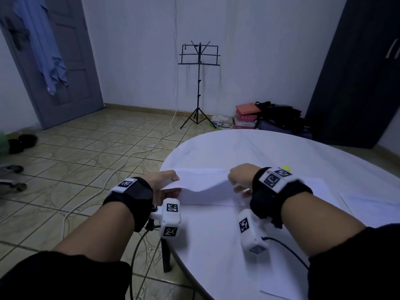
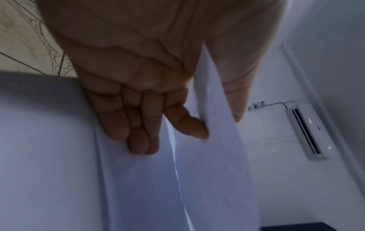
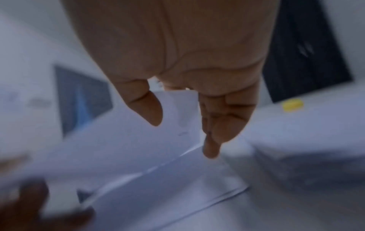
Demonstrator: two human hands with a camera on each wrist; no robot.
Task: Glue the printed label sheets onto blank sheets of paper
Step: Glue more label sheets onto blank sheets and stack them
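At about 8 o'clock of the round white table (image 1: 281, 152), the left hand (image 1: 164, 182) pinches the left edge of a white paper sheet (image 1: 201, 182); in the left wrist view the thumb lies on one face and the index fingertip (image 2: 194, 128) presses the other, while the remaining fingers (image 2: 138, 125) extend loosely toward the sheet lying below. The held sheet spans between both hands, lifted off the table and sagging in a soft curve at its middle, thin and limp, with only faint marks that cannot be read. Under it, a second white sheet (image 1: 216, 201) lies flat on the smooth tabletop. At the sheet's 3 o'clock end, the right hand (image 1: 241, 177) grips the right edge, thumb (image 3: 146, 106) on one side and fingers on the other; that view is blurred. Further right, more flat white sheets (image 1: 368, 204) lie at the table's 4 o'clock, partly cut off by the right forearm. A small yellow object (image 1: 286, 168) peeks out behind the right wrist strap, mostly hidden and too unclear to name.
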